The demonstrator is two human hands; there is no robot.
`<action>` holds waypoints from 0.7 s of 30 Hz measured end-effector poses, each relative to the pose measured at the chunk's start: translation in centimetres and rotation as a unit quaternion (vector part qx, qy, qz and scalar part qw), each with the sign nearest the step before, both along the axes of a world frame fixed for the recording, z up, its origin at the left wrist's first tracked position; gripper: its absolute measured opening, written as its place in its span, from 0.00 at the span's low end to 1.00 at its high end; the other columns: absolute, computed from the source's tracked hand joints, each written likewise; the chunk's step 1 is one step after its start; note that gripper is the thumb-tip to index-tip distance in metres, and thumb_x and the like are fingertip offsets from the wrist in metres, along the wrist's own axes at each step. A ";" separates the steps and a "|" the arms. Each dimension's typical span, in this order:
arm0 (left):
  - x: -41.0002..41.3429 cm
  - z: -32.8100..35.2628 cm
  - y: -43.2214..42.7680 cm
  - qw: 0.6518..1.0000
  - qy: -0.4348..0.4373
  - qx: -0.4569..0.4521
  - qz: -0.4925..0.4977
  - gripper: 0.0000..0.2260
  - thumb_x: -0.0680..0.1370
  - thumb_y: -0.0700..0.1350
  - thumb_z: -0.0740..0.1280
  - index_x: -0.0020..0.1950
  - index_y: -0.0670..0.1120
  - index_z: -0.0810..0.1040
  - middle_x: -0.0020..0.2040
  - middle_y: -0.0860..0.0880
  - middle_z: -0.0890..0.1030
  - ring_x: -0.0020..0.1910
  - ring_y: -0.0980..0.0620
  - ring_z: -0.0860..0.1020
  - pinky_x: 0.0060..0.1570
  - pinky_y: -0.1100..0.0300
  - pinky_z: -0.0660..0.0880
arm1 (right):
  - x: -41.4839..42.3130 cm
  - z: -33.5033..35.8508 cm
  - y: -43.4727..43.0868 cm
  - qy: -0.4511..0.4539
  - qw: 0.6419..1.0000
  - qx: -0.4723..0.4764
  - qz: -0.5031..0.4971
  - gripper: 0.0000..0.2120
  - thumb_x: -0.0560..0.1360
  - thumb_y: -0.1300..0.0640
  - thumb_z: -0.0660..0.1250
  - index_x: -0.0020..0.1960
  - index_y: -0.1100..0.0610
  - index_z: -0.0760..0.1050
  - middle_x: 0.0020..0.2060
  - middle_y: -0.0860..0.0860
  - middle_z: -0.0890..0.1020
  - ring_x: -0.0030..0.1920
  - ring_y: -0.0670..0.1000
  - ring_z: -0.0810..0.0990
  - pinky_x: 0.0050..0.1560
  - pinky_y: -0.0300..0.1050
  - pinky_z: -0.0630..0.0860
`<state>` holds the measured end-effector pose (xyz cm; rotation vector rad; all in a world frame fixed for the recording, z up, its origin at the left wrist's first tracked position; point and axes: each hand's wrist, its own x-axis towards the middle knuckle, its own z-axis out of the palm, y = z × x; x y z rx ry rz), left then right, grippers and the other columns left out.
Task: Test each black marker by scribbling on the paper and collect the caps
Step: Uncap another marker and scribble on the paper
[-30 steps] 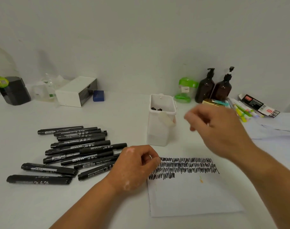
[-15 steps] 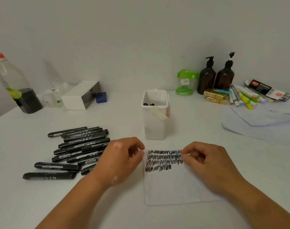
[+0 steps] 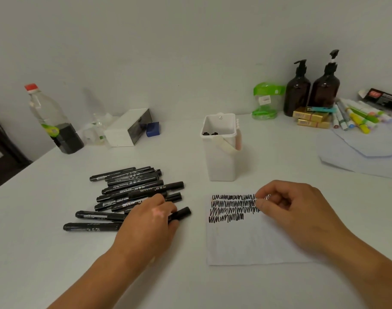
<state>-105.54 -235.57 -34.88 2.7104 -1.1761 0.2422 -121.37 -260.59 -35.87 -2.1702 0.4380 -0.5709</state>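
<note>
Several capped black markers (image 3: 132, 190) lie in a loose pile left of centre. My left hand (image 3: 150, 221) lies over the pile's near right edge, its fingers curled round one black marker (image 3: 182, 214) whose end sticks out to the right. The white paper (image 3: 246, 241) has rows of black scribble (image 3: 230, 207) across its top. My right hand (image 3: 288, 210) rests on the paper's upper right, fingers curled, thumb and forefinger tips together at the scribble's end; I see nothing in it. A white cap container (image 3: 220, 152) stands behind the paper with black caps (image 3: 209, 133) inside.
At the back left stand a plastic bottle (image 3: 50, 121) and a white box (image 3: 128, 128). Two brown pump bottles (image 3: 311, 90), a green packet (image 3: 265, 101), small gold boxes and coloured pens (image 3: 355, 117) crowd the back right. Loose sheets (image 3: 364, 152) lie at the right.
My right hand came down from beside the container onto the paper's top. My left hand moved left from the paper's edge onto the marker pile and took hold of one marker.
</note>
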 end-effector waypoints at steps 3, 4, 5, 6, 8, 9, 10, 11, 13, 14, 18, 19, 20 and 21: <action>-0.1 0.1 -0.5 0.999 0.035 0.009 0.000 0.09 0.81 0.54 0.65 0.59 0.55 0.79 0.50 0.59 0.74 0.48 0.57 0.75 0.49 0.62 0.73 | 0.0 0.0 0.2 -0.004 1.000 0.006 0.003 0.04 0.72 0.51 0.76 0.40 0.43 0.83 0.31 0.43 0.82 0.28 0.42 0.73 0.34 0.30 0.70; -0.1 0.5 -0.7 0.998 0.056 -0.003 -0.001 0.07 0.80 0.53 0.65 0.57 0.57 0.79 0.47 0.61 0.75 0.45 0.61 0.75 0.45 0.65 0.73 | 0.0 0.0 0.2 -0.005 1.000 0.007 0.003 0.04 0.71 0.51 0.76 0.40 0.43 0.83 0.31 0.43 0.82 0.28 0.42 0.73 0.35 0.30 0.71; -0.1 1.0 -0.9 0.996 0.084 -0.027 -0.003 0.05 0.80 0.53 0.66 0.55 0.57 0.79 0.43 0.62 0.76 0.41 0.62 0.75 0.40 0.68 0.71 | 0.0 0.1 0.3 -0.007 1.000 0.010 0.004 0.04 0.71 0.50 0.76 0.39 0.43 0.83 0.31 0.43 0.82 0.28 0.42 0.73 0.35 0.31 0.71; -0.1 1.5 -1.2 0.991 0.116 -0.061 -0.009 0.03 0.79 0.53 0.67 0.52 0.58 0.80 0.41 0.63 0.78 0.40 0.62 0.76 0.37 0.68 0.71 | 0.0 0.1 0.3 -0.007 1.000 0.012 0.006 0.03 0.71 0.50 0.75 0.40 0.42 0.83 0.31 0.43 0.82 0.29 0.42 0.73 0.35 0.31 0.71; -0.1 2.4 -2.2 0.974 0.188 -0.122 -0.042 0.02 0.79 0.53 0.68 0.50 0.58 0.80 0.43 0.67 0.80 0.40 0.63 0.79 0.37 0.67 0.74 | -0.1 0.2 0.4 -0.004 1.000 0.015 0.015 0.02 0.71 0.49 0.74 0.41 0.41 0.83 0.32 0.43 0.82 0.29 0.42 0.73 0.35 0.32 0.71; -0.1 2.8 -2.8 0.957 0.238 -0.152 -0.063 0.02 0.79 0.53 0.68 0.50 0.58 0.80 0.43 0.65 0.81 0.40 0.61 0.80 0.39 0.67 0.74 | -0.1 0.2 0.5 -0.002 1.000 0.017 0.020 0.03 0.71 0.49 0.74 0.42 0.40 0.83 0.32 0.43 0.82 0.30 0.42 0.74 0.35 0.32 0.72; -0.2 3.0 -3.5 0.930 0.305 -0.185 -0.087 0.03 0.79 0.52 0.68 0.52 0.57 0.80 0.42 0.61 0.83 0.38 0.60 0.79 0.41 0.65 0.74 | -0.2 0.3 0.6 0.001 1.000 0.019 0.025 0.03 0.71 0.49 0.74 0.43 0.40 0.83 0.33 0.43 0.83 0.30 0.44 0.74 0.35 0.33 0.72; -0.4 3.2 -4.2 0.893 0.377 -0.219 -0.111 0.06 0.79 0.50 0.69 0.55 0.56 0.80 0.40 0.57 0.83 0.37 0.58 0.79 0.41 0.63 0.74 | -0.2 0.3 0.6 0.003 0.999 0.021 0.029 0.04 0.72 0.49 0.74 0.43 0.40 0.83 0.33 0.43 0.83 0.31 0.46 0.75 0.35 0.34 0.73; -0.4 3.2 -5.5 0.817 0.484 -0.283 -0.136 0.13 0.77 0.47 0.69 0.61 0.51 0.79 0.39 0.52 0.82 0.37 0.53 0.78 0.41 0.60 0.74 | -0.3 0.5 0.7 -0.001 0.999 0.027 0.044 0.03 0.73 0.49 0.75 0.43 0.40 0.83 0.34 0.44 0.84 0.32 0.46 0.76 0.36 0.35 0.73; -0.4 3.0 -6.1 0.783 0.521 -0.313 -0.136 0.14 0.76 0.45 0.69 0.62 0.49 0.79 0.40 0.48 0.82 0.37 0.50 0.78 0.41 0.59 0.75 | -0.3 0.6 0.7 -0.005 0.998 0.029 0.051 0.02 0.74 0.47 0.75 0.43 0.40 0.83 0.35 0.43 0.84 0.32 0.43 0.76 0.36 0.33 0.73; -0.2 1.8 -8.0 0.675 0.607 -0.404 -0.117 0.17 0.77 0.39 0.67 0.65 0.50 0.77 0.45 0.37 0.78 0.39 0.46 0.78 0.40 0.55 0.76 | -0.4 1.1 0.8 -0.015 0.994 0.060 0.085 0.15 0.70 0.33 0.65 0.50 0.38 0.81 0.41 0.42 0.87 0.41 0.48 0.83 0.44 0.39 0.77; -0.2 1.4 -8.2 0.658 0.617 -0.415 -0.116 0.17 0.78 0.38 0.66 0.65 0.50 0.78 0.45 0.37 0.77 0.39 0.45 0.78 0.41 0.55 0.77 | -0.4 1.2 0.9 -0.004 0.994 0.065 0.092 0.17 0.69 0.31 0.64 0.52 0.38 0.79 0.42 0.42 0.87 0.42 0.51 0.83 0.47 0.44 0.78; -0.1 1.0 -8.3 0.648 0.624 -0.422 -0.115 0.16 0.78 0.37 0.65 0.64 0.51 0.78 0.45 0.37 0.77 0.39 0.45 0.79 0.41 0.54 0.77 | -0.4 1.2 0.9 0.005 0.993 0.067 0.101 0.18 0.68 0.31 0.64 0.54 0.37 0.77 0.43 0.41 0.87 0.40 0.52 0.83 0.46 0.46 0.78; 0.0 0.7 -8.2 0.640 0.629 -0.426 -0.115 0.16 0.77 0.37 0.66 0.63 0.50 0.78 0.45 0.37 0.78 0.39 0.45 0.79 0.42 0.55 0.78 | -0.4 1.1 0.9 0.014 0.992 0.064 0.107 0.19 0.67 0.31 0.66 0.55 0.37 0.76 0.43 0.40 0.87 0.36 0.49 0.80 0.42 0.43 0.77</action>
